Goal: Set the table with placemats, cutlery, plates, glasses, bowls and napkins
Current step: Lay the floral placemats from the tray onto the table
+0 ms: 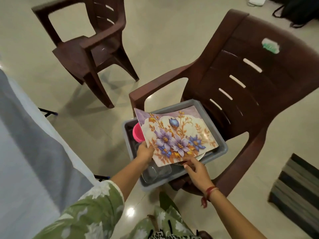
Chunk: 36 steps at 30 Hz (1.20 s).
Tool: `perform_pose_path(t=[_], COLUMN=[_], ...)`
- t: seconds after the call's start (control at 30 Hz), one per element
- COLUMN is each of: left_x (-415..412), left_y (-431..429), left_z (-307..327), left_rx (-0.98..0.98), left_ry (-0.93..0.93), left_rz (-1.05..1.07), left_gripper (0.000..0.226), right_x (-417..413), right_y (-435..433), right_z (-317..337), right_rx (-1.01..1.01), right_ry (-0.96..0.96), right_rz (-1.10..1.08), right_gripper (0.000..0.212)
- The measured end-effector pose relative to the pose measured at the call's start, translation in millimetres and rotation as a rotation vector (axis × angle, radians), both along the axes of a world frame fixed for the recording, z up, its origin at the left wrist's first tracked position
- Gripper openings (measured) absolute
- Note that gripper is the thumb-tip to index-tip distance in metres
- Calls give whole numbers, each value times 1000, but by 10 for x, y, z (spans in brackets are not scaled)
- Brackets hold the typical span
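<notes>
A floral placemat (176, 135) with purple flowers lies tilted over a grey tub (222, 149) that sits on the seat of a brown plastic chair (250, 87). My left hand (144, 151) grips the placemat's near left edge. My right hand (196, 171) pinches its near bottom edge. Inside the tub a pink cup (137, 132) shows at the left, clear glassware (151, 173) at the near end, and a plate rim (201, 156) peeks out under the placemat. The other contents of the tub are hidden.
A table with a pale cloth (31, 135) runs along the left side. A second brown chair (89, 47) stands further back on the tiled floor. A striped rug (296, 190) lies at the right, and a dark bag (300, 11) sits at the top right.
</notes>
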State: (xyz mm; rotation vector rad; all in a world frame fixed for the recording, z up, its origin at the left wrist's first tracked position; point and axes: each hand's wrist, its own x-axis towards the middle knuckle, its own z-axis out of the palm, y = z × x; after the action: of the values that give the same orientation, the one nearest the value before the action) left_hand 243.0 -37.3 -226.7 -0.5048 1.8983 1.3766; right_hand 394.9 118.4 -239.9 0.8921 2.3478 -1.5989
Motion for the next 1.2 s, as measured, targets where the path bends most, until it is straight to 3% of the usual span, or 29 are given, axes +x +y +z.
perform_pose_path(t=[0.23, 0.4, 0.5, 0.6, 0.63, 0.73, 0.97, 1.07, 1.17, 1.2], left_x=[187, 386, 562, 845, 965, 1337, 2117, 2419, 2693, 2777], left_y=[-522, -1255, -1707, -2212, -2375, -2804, -3597, -3844, -4058, -4130], left_z=[686, 1136, 1375, 1640, 1732, 1937, 2105, 2051, 1876, 1805], left_rx=[185, 253, 295, 341, 366, 383, 359, 296, 234, 202], left_ry=[59, 150, 201, 282, 318, 403, 464, 475, 477, 460], left_rz=[21, 111, 201, 279, 300, 334, 601, 703, 924, 1013], left_gripper=[17, 13, 34, 21, 31, 85, 99, 85, 31, 25], right_x=[25, -177, -404, -653, -749, -1005, -1545, -1743, -1979, -2068], right_y=[18, 22, 5, -115, -165, -384, -1247, -1897, -2631, -2897], right_z=[470, 883, 1140, 1428, 1507, 1760, 1977, 2070, 2049, 2039], right_rx=[30, 171, 285, 384, 397, 253, 164, 121, 97, 96], right_ry=[52, 166, 186, 251, 251, 245, 225, 257, 277, 261], right_rz=[-77, -129, -98, -21, 0, 60, 420, 617, 823, 901], right_gripper=[18, 17, 25, 23, 25, 43, 28, 28, 26, 26])
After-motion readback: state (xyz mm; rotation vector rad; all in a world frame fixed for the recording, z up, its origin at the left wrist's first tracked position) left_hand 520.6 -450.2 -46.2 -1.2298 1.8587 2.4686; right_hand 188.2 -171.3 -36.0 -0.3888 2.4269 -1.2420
